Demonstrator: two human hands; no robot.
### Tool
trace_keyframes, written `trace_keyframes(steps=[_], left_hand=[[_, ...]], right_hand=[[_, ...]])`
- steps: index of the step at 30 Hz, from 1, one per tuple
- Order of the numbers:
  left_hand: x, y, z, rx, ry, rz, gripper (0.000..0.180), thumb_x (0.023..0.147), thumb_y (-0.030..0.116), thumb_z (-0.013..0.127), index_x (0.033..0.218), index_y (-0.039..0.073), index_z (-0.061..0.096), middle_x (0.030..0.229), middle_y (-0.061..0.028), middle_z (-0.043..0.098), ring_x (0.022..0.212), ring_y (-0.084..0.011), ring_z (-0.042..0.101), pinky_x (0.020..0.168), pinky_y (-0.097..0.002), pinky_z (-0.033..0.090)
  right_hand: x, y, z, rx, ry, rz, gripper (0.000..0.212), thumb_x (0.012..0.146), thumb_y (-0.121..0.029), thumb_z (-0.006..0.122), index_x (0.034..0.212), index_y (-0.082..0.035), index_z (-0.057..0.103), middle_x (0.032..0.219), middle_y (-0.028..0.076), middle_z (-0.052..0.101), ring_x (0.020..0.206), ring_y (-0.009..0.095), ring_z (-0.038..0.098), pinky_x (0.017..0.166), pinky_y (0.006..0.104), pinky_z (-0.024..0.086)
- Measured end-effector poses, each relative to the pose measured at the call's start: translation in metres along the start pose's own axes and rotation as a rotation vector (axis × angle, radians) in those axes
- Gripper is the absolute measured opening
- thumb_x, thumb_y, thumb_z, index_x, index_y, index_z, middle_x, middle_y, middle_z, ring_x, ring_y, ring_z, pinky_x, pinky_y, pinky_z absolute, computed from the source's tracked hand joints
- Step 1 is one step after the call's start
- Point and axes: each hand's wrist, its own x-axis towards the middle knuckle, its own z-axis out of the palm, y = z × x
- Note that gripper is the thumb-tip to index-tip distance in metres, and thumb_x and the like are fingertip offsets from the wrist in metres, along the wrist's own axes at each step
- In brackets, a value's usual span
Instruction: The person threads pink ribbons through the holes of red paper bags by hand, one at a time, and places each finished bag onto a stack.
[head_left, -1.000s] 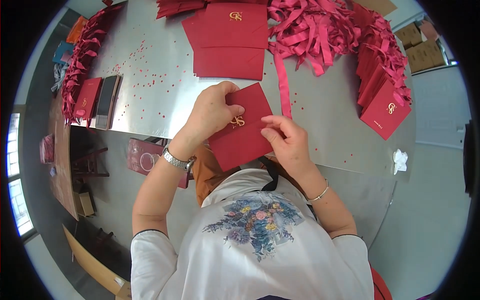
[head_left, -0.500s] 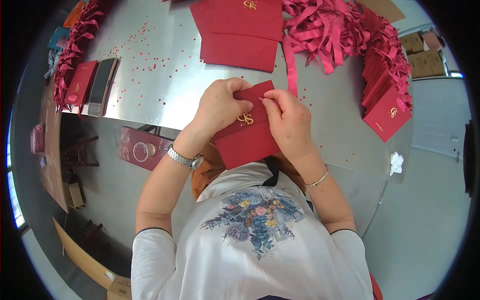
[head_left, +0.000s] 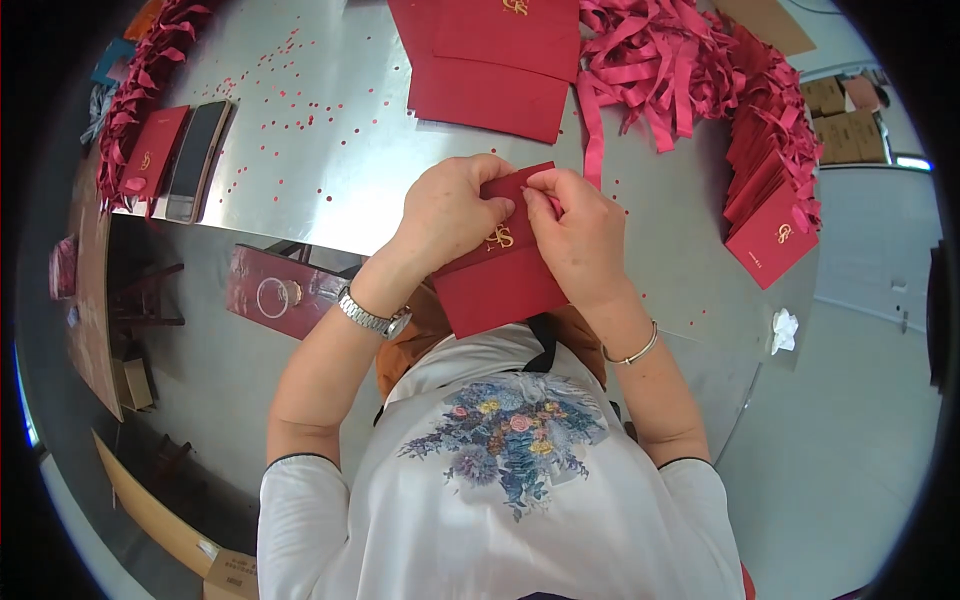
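A flat red paper envelope [head_left: 502, 292] with a gold emblem is held above the front edge of the table, close to my body. My left hand [head_left: 455, 215] grips its upper left part, the thumb lying on the front and the fingers behind. At the upper right edge my right hand [head_left: 582, 235] is closed in a pinch, thumb against forefinger. A small bit of pink ribbon [head_left: 556, 204] shows between its fingers; where the rest of it runs is hidden.
On the metal table [head_left: 290, 190] lie a stack of red envelopes [head_left: 490, 100], a heap of pink ribbons [head_left: 660, 70], a row of ribboned envelopes [head_left: 765, 215] at right, another row [head_left: 125, 110] at left, a phone [head_left: 195, 160] and scattered red dots. Left below stands a red bench [head_left: 255, 290].
My right hand has shifted slightly up at the envelope's edge, and more pink ribbon shows in its fingers. The left hand keeps its grip. The whole view has shifted slightly.
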Motion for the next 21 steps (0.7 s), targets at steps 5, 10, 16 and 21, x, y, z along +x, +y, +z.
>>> trace_keyframes(steps=[5, 10, 16, 21], left_hand=[[0.008, 0.001, 0.007, 0.124, 0.051, 0.126, 0.027, 0.078, 0.018, 0.066, 0.103, 0.01, 0.07, 0.095, -0.0141, 0.07, 0.09, -0.0348, 0.066, 0.078, -0.0415, 0.053], [0.014, -0.003, 0.013, -0.007, 0.019, 0.065, 0.029, 0.078, 0.011, 0.071, 0.106, 0.004, 0.071, 0.084, -0.0128, 0.071, 0.074, -0.0218, 0.067, 0.07, -0.0322, 0.052], [0.005, -0.014, 0.013, -0.116, 0.02, 0.028, 0.025, 0.08, -0.002, 0.065, 0.106, -0.003, 0.066, 0.085, -0.0081, 0.069, 0.076, -0.0146, 0.064, 0.071, -0.0286, 0.052], [0.001, -0.016, 0.017, -0.205, 0.031, 0.071, 0.025, 0.082, -0.006, 0.063, 0.107, -0.005, 0.065, 0.091, -0.0094, 0.07, 0.082, -0.0152, 0.065, 0.075, -0.0285, 0.052]], right_hand=[[0.011, 0.007, -0.005, -0.021, -0.094, -0.055, 0.009, 0.085, -0.006, 0.06, 0.093, -0.003, 0.063, 0.085, 0.019, 0.066, 0.076, 0.04, 0.064, 0.066, 0.0463, 0.052], [0.021, 0.021, -0.001, 0.249, -0.143, 0.199, 0.015, 0.08, -0.006, 0.058, 0.089, -0.001, 0.068, 0.084, 0.023, 0.067, 0.08, 0.037, 0.068, 0.069, 0.0431, 0.054], [0.013, 0.008, 0.006, 0.109, -0.239, 0.139, 0.014, 0.073, -0.004, 0.06, 0.084, 0.001, 0.067, 0.084, 0.023, 0.067, 0.083, 0.039, 0.066, 0.074, 0.0461, 0.052], [0.018, 0.002, 0.002, 0.066, -0.251, 0.146, 0.016, 0.071, -0.003, 0.062, 0.084, 0.006, 0.062, 0.081, 0.026, 0.066, 0.081, 0.042, 0.066, 0.07, 0.0481, 0.052]])
